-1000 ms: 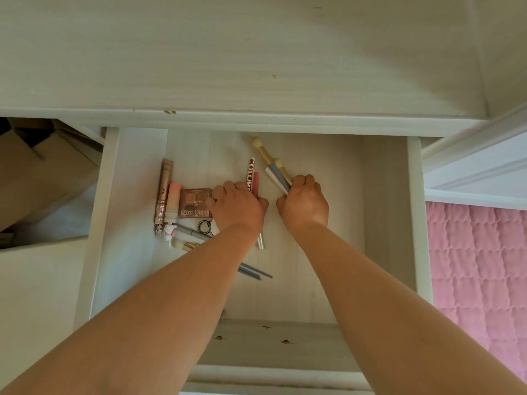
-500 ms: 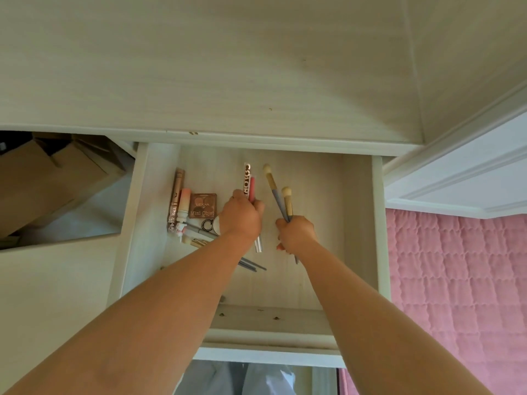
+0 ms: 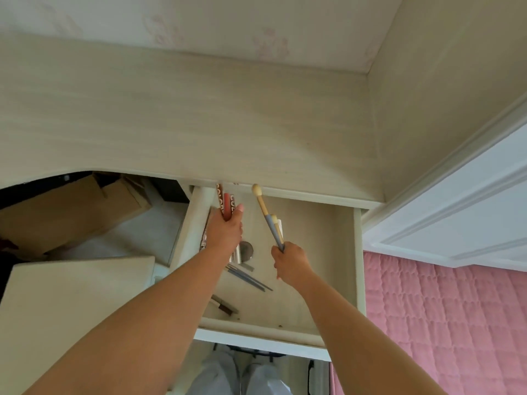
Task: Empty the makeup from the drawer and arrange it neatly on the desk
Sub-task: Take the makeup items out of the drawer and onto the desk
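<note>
In the head view both bare arms reach forward and up from the bottom of the picture, over the open drawer [image 3: 358, 252]; the left hand [image 3: 225, 233] is raised near the desk's front edge with its back to the camera, and its fingers are wrapped tight around three lip gloss tubes [image 3: 226, 205]; the tubes stick up out of the top of the fist, two with letters on them and one plain pink between them; the right hand [image 3: 291, 262] is lower and to the right, fingers closed around the bottom ends of two makeup brushes [image 3: 268, 220]; the brushes point up and a bit left, the long one with its pale round tip near the desk edge, the short one just beside it; in the drawer lie a small round mirror [image 3: 246, 250], some thin grey brush handles [image 3: 251, 279] and a dark stick [image 3: 225, 306] near the front wall, I cannot count more; the desk [image 3: 199, 124] top is pale wood; a pink quilt [image 3: 445, 315] is on the right.
</note>
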